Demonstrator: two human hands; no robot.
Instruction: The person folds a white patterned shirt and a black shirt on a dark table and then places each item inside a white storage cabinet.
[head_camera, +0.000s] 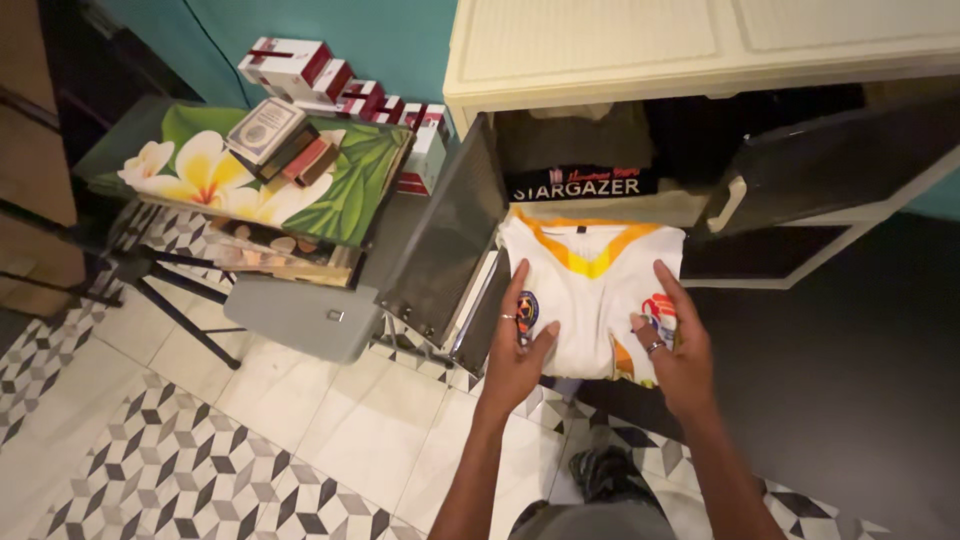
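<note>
left hand (516, 345): fingers spread flat on folded white jersey with yellow collar (590, 275), gripping nothing | right hand (676, 340): same, flat on jersey | jersey at open cream cabinet (600, 45)

— What are your hands on?
— Your left hand (517, 345) and right hand (676, 345) lie flat on a folded white shirt (590, 290) with yellow trim, at the front edge of the open cabinet (600, 50).
— And behind it?
— Dark folded clothes (580, 160) sit deeper inside, between the two open doors.
</note>
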